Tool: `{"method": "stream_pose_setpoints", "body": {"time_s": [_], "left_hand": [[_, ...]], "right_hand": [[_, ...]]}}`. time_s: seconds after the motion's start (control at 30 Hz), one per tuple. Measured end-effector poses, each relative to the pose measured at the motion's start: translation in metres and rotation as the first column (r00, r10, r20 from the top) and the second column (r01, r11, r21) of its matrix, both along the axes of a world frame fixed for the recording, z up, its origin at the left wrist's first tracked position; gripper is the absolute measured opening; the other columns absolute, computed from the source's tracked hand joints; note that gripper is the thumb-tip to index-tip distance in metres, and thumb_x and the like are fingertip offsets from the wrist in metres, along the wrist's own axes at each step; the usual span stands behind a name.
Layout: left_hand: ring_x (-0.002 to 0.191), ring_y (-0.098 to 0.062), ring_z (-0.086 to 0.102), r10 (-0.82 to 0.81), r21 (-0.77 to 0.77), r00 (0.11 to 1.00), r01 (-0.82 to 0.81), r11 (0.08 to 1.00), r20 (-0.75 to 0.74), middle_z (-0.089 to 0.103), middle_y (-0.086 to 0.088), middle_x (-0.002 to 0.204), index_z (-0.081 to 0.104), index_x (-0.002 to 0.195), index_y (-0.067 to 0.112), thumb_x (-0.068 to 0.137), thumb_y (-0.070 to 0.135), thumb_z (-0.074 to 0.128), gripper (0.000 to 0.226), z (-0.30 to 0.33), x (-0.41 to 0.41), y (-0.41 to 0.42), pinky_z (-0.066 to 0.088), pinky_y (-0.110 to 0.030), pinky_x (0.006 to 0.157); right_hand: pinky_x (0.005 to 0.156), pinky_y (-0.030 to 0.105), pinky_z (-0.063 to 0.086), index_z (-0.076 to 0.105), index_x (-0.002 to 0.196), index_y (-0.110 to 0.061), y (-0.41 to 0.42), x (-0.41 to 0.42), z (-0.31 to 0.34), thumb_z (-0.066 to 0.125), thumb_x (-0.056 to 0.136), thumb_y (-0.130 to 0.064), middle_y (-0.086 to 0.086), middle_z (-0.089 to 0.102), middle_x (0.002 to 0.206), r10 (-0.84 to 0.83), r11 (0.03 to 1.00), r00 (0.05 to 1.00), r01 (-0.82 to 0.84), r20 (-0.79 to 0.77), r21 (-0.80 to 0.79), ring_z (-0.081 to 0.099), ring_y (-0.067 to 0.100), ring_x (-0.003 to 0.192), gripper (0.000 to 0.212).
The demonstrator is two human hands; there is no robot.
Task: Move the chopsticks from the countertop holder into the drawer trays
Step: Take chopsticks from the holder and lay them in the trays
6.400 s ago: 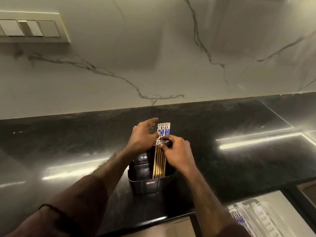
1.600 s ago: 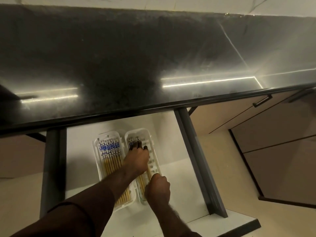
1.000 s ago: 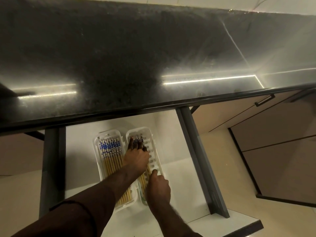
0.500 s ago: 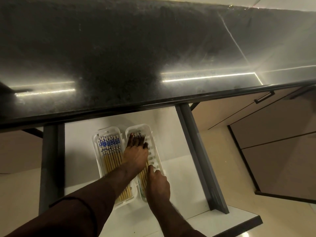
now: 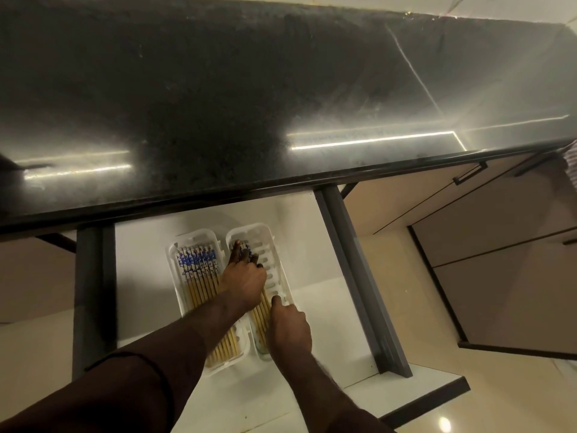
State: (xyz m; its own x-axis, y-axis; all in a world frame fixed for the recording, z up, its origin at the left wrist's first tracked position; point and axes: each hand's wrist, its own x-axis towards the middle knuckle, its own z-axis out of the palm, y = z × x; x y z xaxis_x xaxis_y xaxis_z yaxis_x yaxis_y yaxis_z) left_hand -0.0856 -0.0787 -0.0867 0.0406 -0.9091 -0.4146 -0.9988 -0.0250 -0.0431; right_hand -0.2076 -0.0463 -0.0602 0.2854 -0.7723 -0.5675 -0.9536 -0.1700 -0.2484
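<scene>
Chopsticks [image 5: 260,310] are being pressed into the right tray [image 5: 278,276] by the flat, outspread left hand [image 5: 243,284] and steadied by the loosely curled right hand [image 5: 288,328], grasping nothing; slot alignment is being called for next

Glossy speckled black stone countertop [image 5: 218,89]; translucent white plastic trays [image 5: 281,276]; wooden chopsticks [image 5: 199,285] with glazed blue-patterned tops.

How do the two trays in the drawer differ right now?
The left tray is packed across with chopsticks; the right tray has empty slots along its right side. No hand lies in the left tray; the left hand and right hand are on the right tray. Both are white, lying side by side.
</scene>
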Motion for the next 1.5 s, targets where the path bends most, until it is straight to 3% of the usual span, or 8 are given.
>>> {"method": "stream_pose_setpoints", "body": {"time_s": [0.13,0.33,0.53,0.7,0.93,1.17,1.27,1.5], "left_hand": [[0.147,-0.032,0.02,-0.037,-0.059,0.999,0.036,0.998,-0.01,0.031,-0.013,0.156,0.043,0.142,0.013,0.09,0.027,0.055,0.056,0.008,0.002,0.004,-0.02,-0.049,0.11],[0.143,-0.029,0.029,-0.084,-0.152,0.994,0.072,0.986,-0.073,0.043,-0.01,0.15,0.052,0.135,0.015,0.09,0.03,0.056,0.047,0.037,0.001,0.008,-0.011,-0.052,0.115],[0.144,-0.025,0.029,-0.036,-0.283,0.976,-0.027,0.959,-0.217,0.044,-0.004,0.149,0.051,0.136,0.02,0.09,0.032,0.06,0.048,0.09,-0.004,0.019,-0.008,-0.05,0.117],[0.146,-0.025,0.025,0.01,-0.398,0.949,-0.142,0.907,-0.314,0.042,-0.004,0.151,0.046,0.14,0.018,0.097,0.028,0.052,0.045,0.144,-0.008,0.042,-0.001,-0.048,0.119],[0.145,-0.02,0.025,0.133,-0.474,0.773,-0.505,0.721,-0.62,0.044,0.0,0.149,0.048,0.14,0.017,0.097,0.022,0.055,0.044,0.222,-0.002,0.107,0.008,-0.039,0.119],[0.14,-0.024,0.037,0.1,-0.619,0.758,-0.594,0.513,-0.645,0.042,-0.006,0.15,0.051,0.137,0.014,0.092,0.014,0.061,0.046,0.288,0.078,0.175,0.028,-0.042,0.116],[0.136,-0.024,0.042,0.085,-0.663,0.753,-0.621,0.418,-0.652,0.046,-0.008,0.147,0.056,0.133,0.012,0.089,0.01,0.064,0.045,0.311,0.127,0.202,0.028,-0.031,0.112],[0.132,-0.026,0.048,0.114,-0.671,0.74,-0.655,0.349,-0.663,0.048,-0.01,0.145,0.058,0.13,0.011,0.084,0.004,0.069,0.049,0.331,0.265,0.275,0.029,-0.024,0.106]], "right_hand": [[0.093,0.035,0.051,0.048,0.132,-0.016,-0.003,0.001,0.014,0.059,0.095,-0.03,0.007,0.064,0.123,-0.058,0.998,0.998,0.058,0.002,-0.006,0.064,0.026,0.108,0.042],[0.088,0.037,0.056,0.053,0.126,-0.017,-0.008,0.0,0.051,0.061,0.093,-0.022,0.005,0.068,0.116,-0.168,0.983,0.982,0.174,0.089,-0.06,0.069,0.026,0.099,0.034],[0.083,0.035,0.057,0.057,0.124,-0.017,-0.008,-0.005,0.106,0.066,0.089,-0.018,0.007,0.07,0.112,-0.193,0.952,0.965,0.228,0.18,-0.202,0.069,0.026,0.094,0.036],[0.088,0.035,0.051,0.057,0.129,-0.02,0.009,-0.009,0.156,0.065,0.09,-0.014,0.004,0.071,0.116,-0.156,0.92,0.94,0.251,0.304,-0.301,0.062,0.022,0.109,0.04],[0.097,0.036,0.045,0.056,0.13,-0.018,0.061,0.004,0.238,0.057,0.095,-0.016,0.003,0.067,0.123,0.016,0.9,0.883,0.191,0.469,-0.391,0.054,0.021,0.12,0.035],[0.093,0.033,0.052,0.06,0.125,-0.016,0.107,0.081,0.293,0.058,0.094,-0.013,0.003,0.068,0.119,0.223,0.846,0.81,0.116,0.543,-0.521,0.063,0.019,0.109,0.032],[0.095,0.038,0.051,0.061,0.125,-0.017,0.125,0.129,0.308,0.058,0.094,-0.017,0.001,0.069,0.12,0.291,0.812,0.788,0.097,0.543,-0.575,0.062,0.02,0.111,0.031],[0.075,0.003,0.045,0.063,0.122,-0.018,0.176,0.27,0.329,0.06,0.094,-0.016,-0.001,0.071,0.107,0.342,0.819,0.707,0.098,0.619,-0.566,0.063,0.006,0.085,0.029]]}}
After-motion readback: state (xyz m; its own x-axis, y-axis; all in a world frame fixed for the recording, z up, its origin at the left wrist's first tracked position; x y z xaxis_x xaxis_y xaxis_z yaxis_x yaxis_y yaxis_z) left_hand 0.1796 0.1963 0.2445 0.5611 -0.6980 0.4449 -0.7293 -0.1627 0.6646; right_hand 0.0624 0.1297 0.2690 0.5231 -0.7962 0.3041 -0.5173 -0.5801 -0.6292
